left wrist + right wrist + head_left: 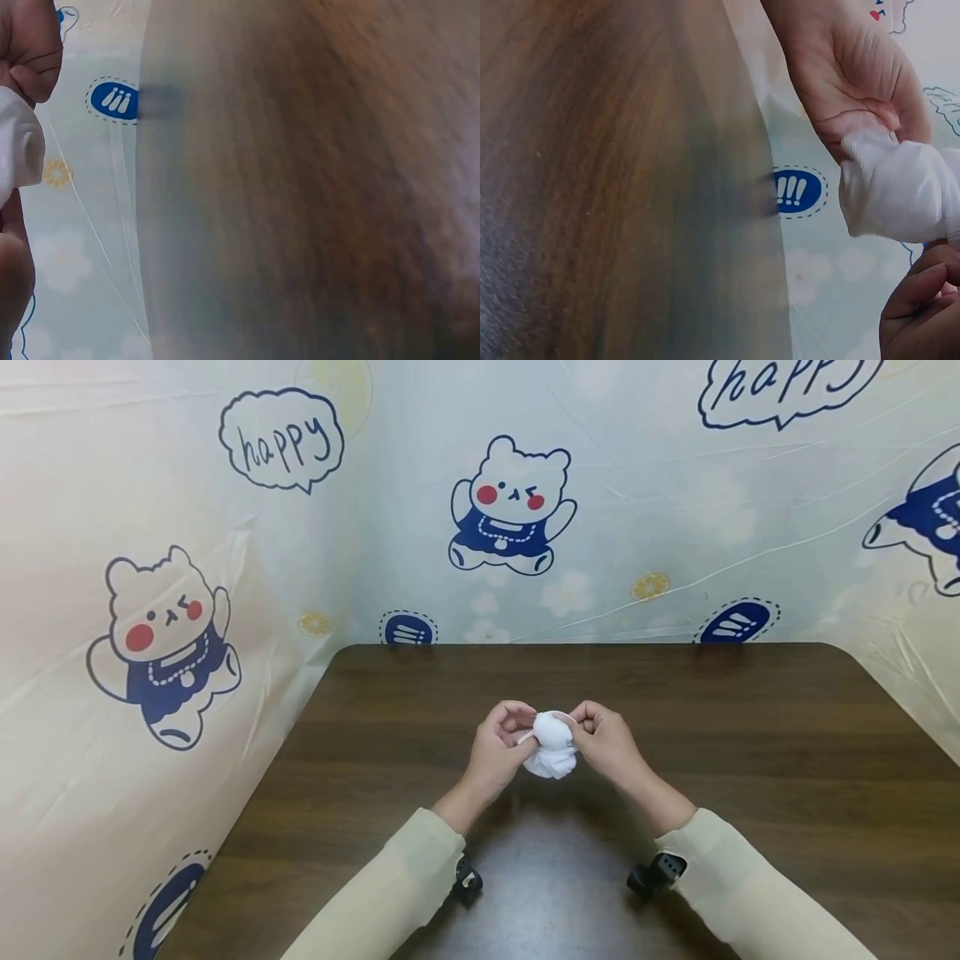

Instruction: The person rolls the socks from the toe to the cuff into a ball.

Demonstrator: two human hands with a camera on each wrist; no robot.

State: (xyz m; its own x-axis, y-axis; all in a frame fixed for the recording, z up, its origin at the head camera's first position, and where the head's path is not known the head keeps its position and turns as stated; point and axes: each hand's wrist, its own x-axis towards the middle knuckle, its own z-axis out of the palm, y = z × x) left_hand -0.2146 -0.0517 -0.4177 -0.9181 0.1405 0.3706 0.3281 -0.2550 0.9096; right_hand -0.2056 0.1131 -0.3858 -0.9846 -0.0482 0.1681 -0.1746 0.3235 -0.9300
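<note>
A bundled white sock (553, 743) with a finely ribbed edge is held up between both hands, above the table in the head view. My left hand (498, 745) pinches its left side between thumb and fingers. On the opposite side, my right hand (606, 742) pinches the upper edge, thumb against the fabric. The right wrist view shows the sock (900, 187) as a rounded, folded lump, with the left hand (855, 82) above it and the right hand (926, 307) below. Only part of the sock (19, 142) enters the left wrist view.
A dark brown wooden table (360, 710) lies under the hands. Behind and beside it hangs a pale printed cloth backdrop (405, 510) with cartoon bears and lettering. Both forearms wear light sleeves, with small black cameras (657, 875) at the wrists.
</note>
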